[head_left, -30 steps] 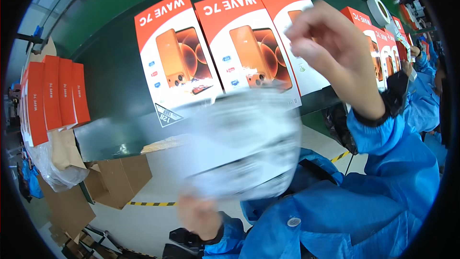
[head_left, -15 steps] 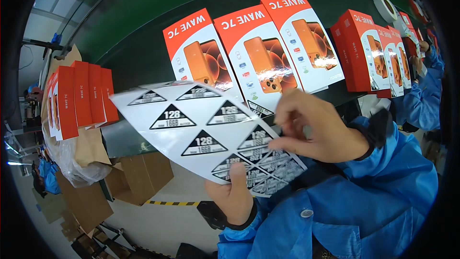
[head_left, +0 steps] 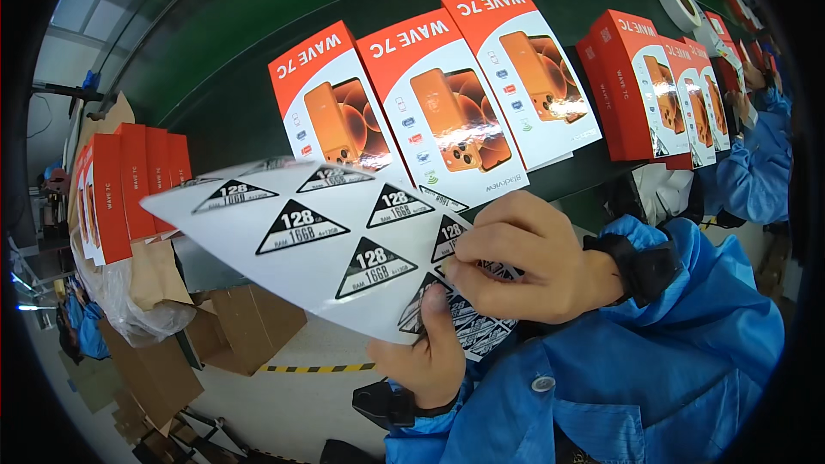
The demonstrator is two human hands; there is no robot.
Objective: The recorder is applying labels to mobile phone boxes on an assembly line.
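My left hand [head_left: 425, 359] grips the lower edge of a glossy white sticker sheet [head_left: 316, 275], its thumb on top. The sheet bows upward and carries rows of black-and-white triangular stickers [head_left: 302, 228]. Over the sheet's right part, my right hand [head_left: 541, 262] has its thumb and fingers pinched together at one triangular sticker [head_left: 449, 236]. Whether that sticker's edge is lifted, I cannot tell. Just beyond the sheet, three red-and-white phone boxes lie face up side by side: a left box [head_left: 331, 112], a middle box [head_left: 447, 112] and a right box [head_left: 528, 69].
Several red boxes [head_left: 129, 176] stand in a row at the left on the dark green bench [head_left: 215, 133]. More boxes [head_left: 619, 90] stand at the right, near a white roll [head_left: 679, 4] and a co-worker's blue sleeve [head_left: 756, 163]. Open cardboard cartons [head_left: 249, 322] sit below left.
My right hand has come down and left onto the sheet, its fingers now pinched against a sticker. The sheet has shifted a little left and tilted. The whole view has moved slightly.
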